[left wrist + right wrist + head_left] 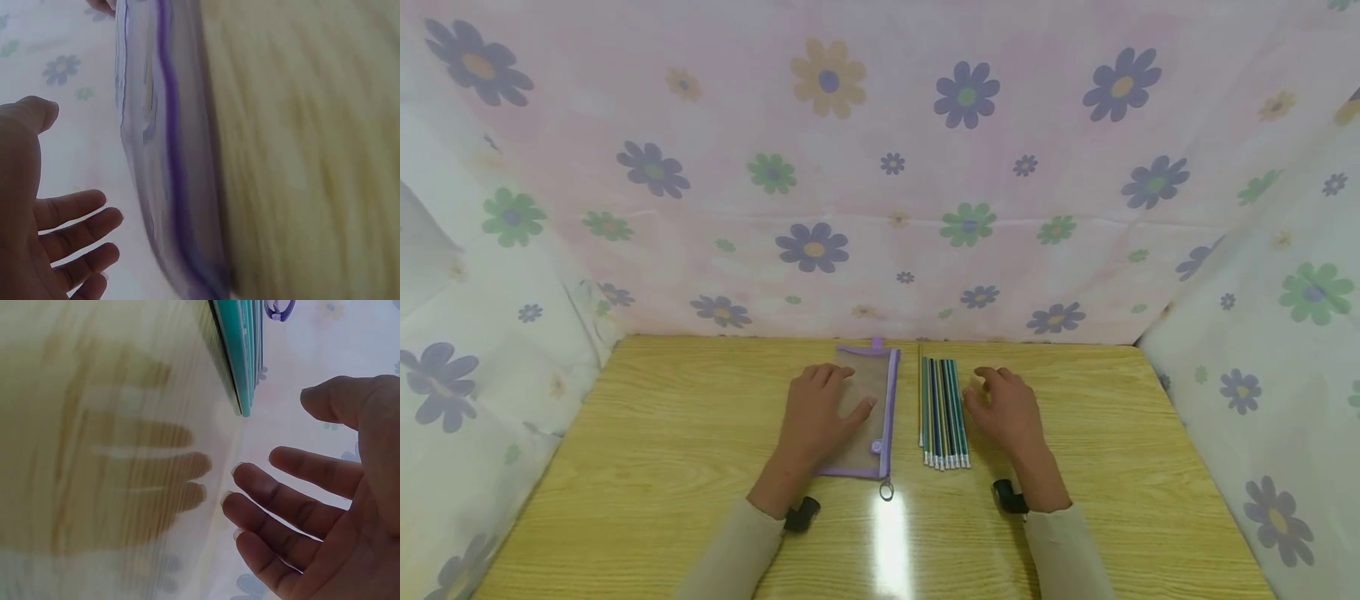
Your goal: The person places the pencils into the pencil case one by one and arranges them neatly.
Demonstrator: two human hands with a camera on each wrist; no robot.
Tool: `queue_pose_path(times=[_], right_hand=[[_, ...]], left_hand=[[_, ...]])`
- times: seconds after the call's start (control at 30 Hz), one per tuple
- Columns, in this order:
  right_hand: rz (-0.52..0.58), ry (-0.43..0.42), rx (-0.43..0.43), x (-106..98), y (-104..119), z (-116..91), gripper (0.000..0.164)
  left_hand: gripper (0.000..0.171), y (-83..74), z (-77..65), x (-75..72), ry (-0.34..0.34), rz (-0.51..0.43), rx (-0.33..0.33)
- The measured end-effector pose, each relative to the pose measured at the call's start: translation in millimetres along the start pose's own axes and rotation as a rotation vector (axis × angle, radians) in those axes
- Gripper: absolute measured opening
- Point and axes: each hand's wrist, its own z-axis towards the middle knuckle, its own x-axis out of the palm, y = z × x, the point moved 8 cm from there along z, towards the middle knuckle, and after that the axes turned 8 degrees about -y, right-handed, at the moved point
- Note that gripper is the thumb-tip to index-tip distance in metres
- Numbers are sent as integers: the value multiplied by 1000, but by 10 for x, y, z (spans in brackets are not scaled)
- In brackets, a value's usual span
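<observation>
A see-through pencil pouch (863,417) with purple edging lies flat on the table, its zip along the right side and a metal ring at the near end. Over its left part hovers my left hand (820,412), fingers relaxed and thumb apart; the left wrist view shows that hand (62,231) beside the pouch (178,156), gripping nothing. To the pouch's right, several pencils (943,412) in green, blue and gold lie side by side, white eraser ends toward me. Just right of them is my right hand (1007,408), loosely spread and holding nothing. The right wrist view shows a gap between its fingers (275,494) and the pencils (237,350).
The wooden table (662,450) carries a bright light reflection near its front middle. Flower-patterned cloth (880,192) rises behind the table and along both sides. Each wrist wears a black camera mount, the left mount (802,514) and the right mount (1009,497).
</observation>
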Motion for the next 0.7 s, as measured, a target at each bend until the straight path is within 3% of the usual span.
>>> queue_pose_path(times=[0.3, 0.7], right_hand=[[48, 124, 89, 76, 7, -27, 31], [89, 210, 127, 139, 44, -74, 21]], left_hand=[[64, -189, -58, 122, 58, -19, -29], [68, -341, -114, 272, 76, 34, -2]])
